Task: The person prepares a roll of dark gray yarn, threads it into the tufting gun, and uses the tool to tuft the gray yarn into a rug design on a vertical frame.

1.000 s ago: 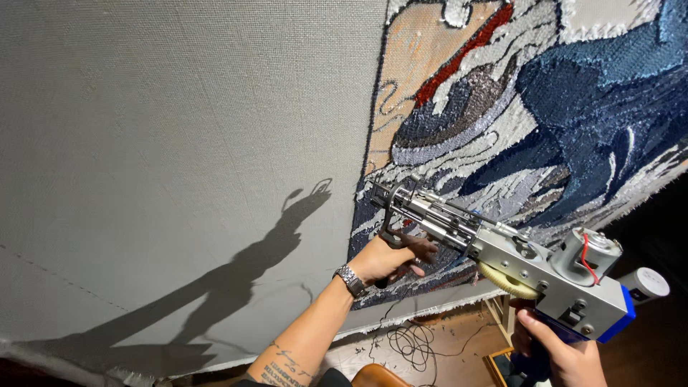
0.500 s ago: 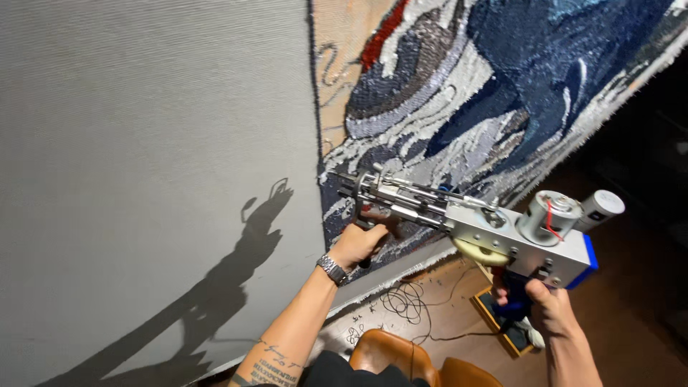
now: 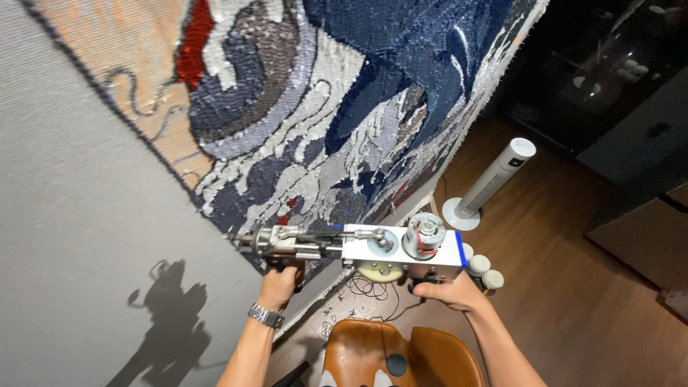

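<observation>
Hands first: my left hand is clenched around the front grip under the nose of the tufting gun, and my right hand is closed on the rear handle beneath the silver body, thumb side up against the blue end. I see the gun held level between them, its needle end pressed against the stretched cloth right at the lower left edge of the tufted rug design. A round motor sits on top of the gun near my right hand, and a pale gear shows on its underside. On my left wrist I see a metal watch.

The design itself fills the upper middle of my view: dark blue, grey, white and a patch of red, with bare peach-toned cloth at the top left. To the left the cloth is plain grey, and the shadow of the gun and my arm falls on it.

Below my arms I see a brown leather seat. Further right, on the wooden floor, a white tower fan stands just beside the frame's edge.
</observation>
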